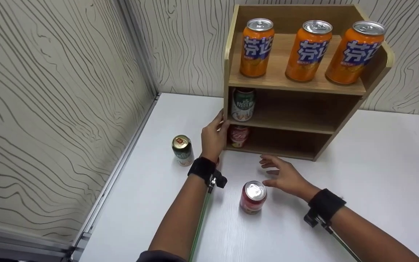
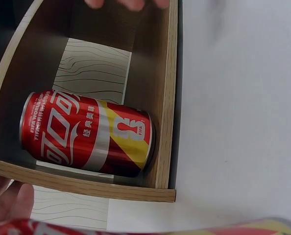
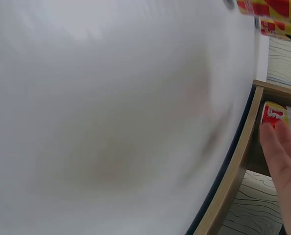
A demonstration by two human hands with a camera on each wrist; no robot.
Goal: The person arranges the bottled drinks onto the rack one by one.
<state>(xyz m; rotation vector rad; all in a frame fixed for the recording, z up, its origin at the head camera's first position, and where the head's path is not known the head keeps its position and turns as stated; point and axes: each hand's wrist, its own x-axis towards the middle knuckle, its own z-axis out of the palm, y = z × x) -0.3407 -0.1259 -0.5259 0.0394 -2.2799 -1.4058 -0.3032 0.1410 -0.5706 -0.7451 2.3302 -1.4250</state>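
My left hand (image 1: 214, 137) rests its fingers on the left side panel of the wooden shelf (image 1: 278, 125). My right hand (image 1: 286, 178) hovers in front of the shelf, fingers spread and nothing in them. Close to its thumb, a red can (image 1: 252, 202) stands upright on the white table. Inside the bottom compartment, at the left end, stands another red can (image 2: 86, 134), lettered in white with a yellow patch. One more red can (image 2: 253, 229) shows along the lower edge of the left wrist view; in the head view my left wrist mostly hides it.
Three orange cans (image 1: 256, 54) stand on the top shelf. A green and white can (image 1: 243, 105) is at the left of the middle compartment, and a similar green can (image 1: 183, 154) stands on the table (image 1: 151, 211) left of my left hand. Patterned wall panels (image 1: 60, 91) enclose the table.
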